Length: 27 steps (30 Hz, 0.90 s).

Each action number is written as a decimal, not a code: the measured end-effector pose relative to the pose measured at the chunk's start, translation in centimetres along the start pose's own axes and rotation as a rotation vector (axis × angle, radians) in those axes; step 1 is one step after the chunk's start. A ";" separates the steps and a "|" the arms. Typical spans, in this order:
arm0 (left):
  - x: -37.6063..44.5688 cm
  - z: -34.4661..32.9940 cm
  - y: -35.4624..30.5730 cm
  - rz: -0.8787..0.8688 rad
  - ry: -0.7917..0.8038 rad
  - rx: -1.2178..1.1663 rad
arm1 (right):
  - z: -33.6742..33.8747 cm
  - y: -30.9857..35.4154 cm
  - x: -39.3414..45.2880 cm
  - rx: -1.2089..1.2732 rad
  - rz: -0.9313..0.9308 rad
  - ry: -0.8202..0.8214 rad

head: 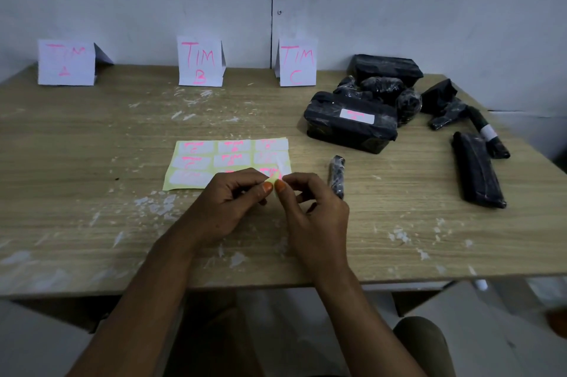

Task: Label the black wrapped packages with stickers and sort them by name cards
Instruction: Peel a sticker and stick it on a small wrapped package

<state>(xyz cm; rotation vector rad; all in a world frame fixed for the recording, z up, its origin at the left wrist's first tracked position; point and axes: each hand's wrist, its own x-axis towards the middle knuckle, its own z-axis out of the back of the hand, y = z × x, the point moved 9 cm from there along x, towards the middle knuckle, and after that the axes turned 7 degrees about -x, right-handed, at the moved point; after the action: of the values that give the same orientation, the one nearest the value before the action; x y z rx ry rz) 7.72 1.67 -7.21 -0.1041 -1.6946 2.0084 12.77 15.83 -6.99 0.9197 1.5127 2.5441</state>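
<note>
At centre frame our left hand point(222, 201) and right hand point(310, 211) pinch a white pink-lettered sticker point(277, 169) off the yellow-green backing sheet point(171, 175), which next needs pressing onto a black wrapped package point(337, 175).

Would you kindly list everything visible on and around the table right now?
name cards: three, white with pink writing, standing along table's far edge.
sticker sheet: one, yellow backing with white labels, table centre.
sticker: one, white, part-peeled at sheet's near right corner.
black wrapped packages: roughly eight, black, far right; two already labelled.
small black package: one, beside the sheet.
table: one, scuffed wood.
left hand, right hand: pinching the sticker corner.
</note>
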 end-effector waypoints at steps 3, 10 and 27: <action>0.0 0.1 0.1 -0.003 -0.009 0.026 | 0.1 0.3 -0.1 -0.027 0.036 -0.019; 0.1 0.1 -0.2 -0.029 -0.025 0.043 | -0.1 0.2 0.1 0.014 0.004 0.013; -0.4 3.8 0.5 0.017 -0.384 0.161 | 0.2 -1.3 0.0 0.104 -0.175 -0.011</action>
<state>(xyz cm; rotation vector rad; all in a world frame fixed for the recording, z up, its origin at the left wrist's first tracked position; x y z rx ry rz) 6.47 -1.92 -6.94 0.3449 -1.7442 2.2781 12.49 16.67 -7.96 0.7729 1.6560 2.3559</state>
